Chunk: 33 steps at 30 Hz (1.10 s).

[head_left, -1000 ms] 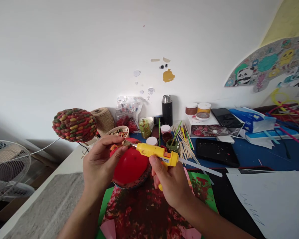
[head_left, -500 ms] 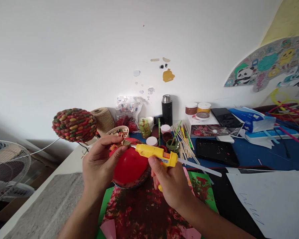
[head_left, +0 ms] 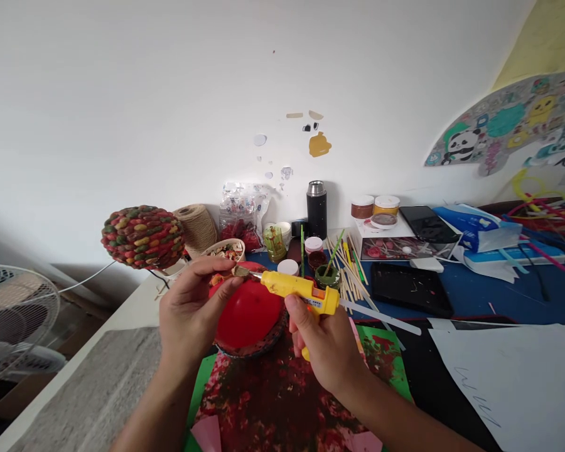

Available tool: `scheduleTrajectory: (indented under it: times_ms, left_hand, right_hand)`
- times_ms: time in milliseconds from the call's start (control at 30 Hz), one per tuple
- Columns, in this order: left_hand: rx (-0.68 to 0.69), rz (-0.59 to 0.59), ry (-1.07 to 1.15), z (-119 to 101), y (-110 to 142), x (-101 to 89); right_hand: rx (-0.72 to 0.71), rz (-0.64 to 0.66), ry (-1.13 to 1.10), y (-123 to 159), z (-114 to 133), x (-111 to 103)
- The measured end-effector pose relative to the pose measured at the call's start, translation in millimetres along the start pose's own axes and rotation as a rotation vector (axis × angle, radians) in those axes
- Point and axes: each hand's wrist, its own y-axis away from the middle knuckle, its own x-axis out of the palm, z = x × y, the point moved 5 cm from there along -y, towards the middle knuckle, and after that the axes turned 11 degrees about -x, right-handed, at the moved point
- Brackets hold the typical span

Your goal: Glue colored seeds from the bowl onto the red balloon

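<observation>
My left hand [head_left: 188, 311] pinches a small olive-brown shell piece [head_left: 240, 271] between thumb and fingertips. In my right hand [head_left: 327, 342] is a yellow glue gun [head_left: 296, 287], gripped by its handle, with a clear glue stick [head_left: 381, 317] sticking out behind. Its metal nozzle points left and meets the shell piece or is very close to it. Below the hands, a shiny red balloon-like dome [head_left: 247, 314] rests in a dark patterned bowl [head_left: 258, 348]. A few orange and red pieces show on its left side, partly hidden by my fingers.
A paint-stained sheet [head_left: 287, 402] covers the table in front. At left stand a ball covered in coloured pieces [head_left: 144, 237], a twine spool [head_left: 196, 227] and a fan [head_left: 16, 326]. Behind are a cup of shell pieces [head_left: 233, 245], paint jars [head_left: 328, 276], wooden sticks [head_left: 351, 276] and a black flask [head_left: 316, 210].
The nozzle stays at the shell piece throughout, with only slight shifts of the glue gun. Both hands keep their holds, and the whole view has moved slightly.
</observation>
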Motion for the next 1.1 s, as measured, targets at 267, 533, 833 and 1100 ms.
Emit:
scheduleTrajectory:
  times_ms: [267, 533, 833, 1100]
  left_hand:
    - [-0.026, 0.018, 0.021, -0.1, 3.3, 0.4]
    - [0.026, -0.237, 0.295, -15.9, -16.2, -28.8]
    - [0.020, -0.664, 0.354, -15.1, -32.1, -126.0]
    - [-0.136, -0.313, -0.189, -5.2, -13.2, -97.2]
  right_hand:
    - [-0.003, -0.023, 0.007, 0.1, -5.4, -0.3]
    - [-0.008, -0.072, -0.109, -3.4, -5.4, -3.7]
    - [-0.053, -0.125, -0.175, -11.2, 5.7, -11.6]
    - [-0.072, -0.123, -0.174, -11.4, 5.0, -12.7]
